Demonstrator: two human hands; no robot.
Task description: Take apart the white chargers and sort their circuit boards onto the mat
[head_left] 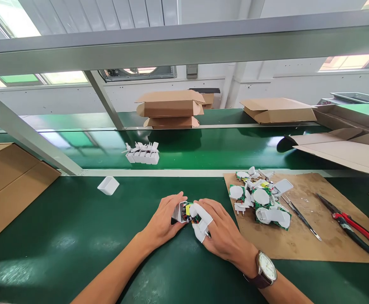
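Holding a small white plastic charger casing (180, 211) between them, both hands meet low on the dark green surface (76, 236). The left hand (165, 219) curls around the casing's left side, fingers closed on it. The right hand (219, 230), with white finger cots on two fingertips and a brown-strapped wristwatch (265, 270) on its wrist, pinches a green circuit board with yellow and red parts (191, 213) at the casing's open end; the board sits partly inside the casing.

Just right of the hands lies a brown cardboard sheet (301, 240) carrying a heap of white plug parts and green circuit boards (262, 200). Beside the heap lie slim metal tweezers (300, 215), and further right red-handled cutters (351, 223). An empty white casing (108, 185) lies tipped on the surface, well apart to the left. Beyond a pale rail, a row of finished white plugs (142, 154) stands on a green conveyor belt (203, 147). Flat brown cardboard boxes (171, 109) are stacked on the far side, with another carton (4, 181) at the left edge.
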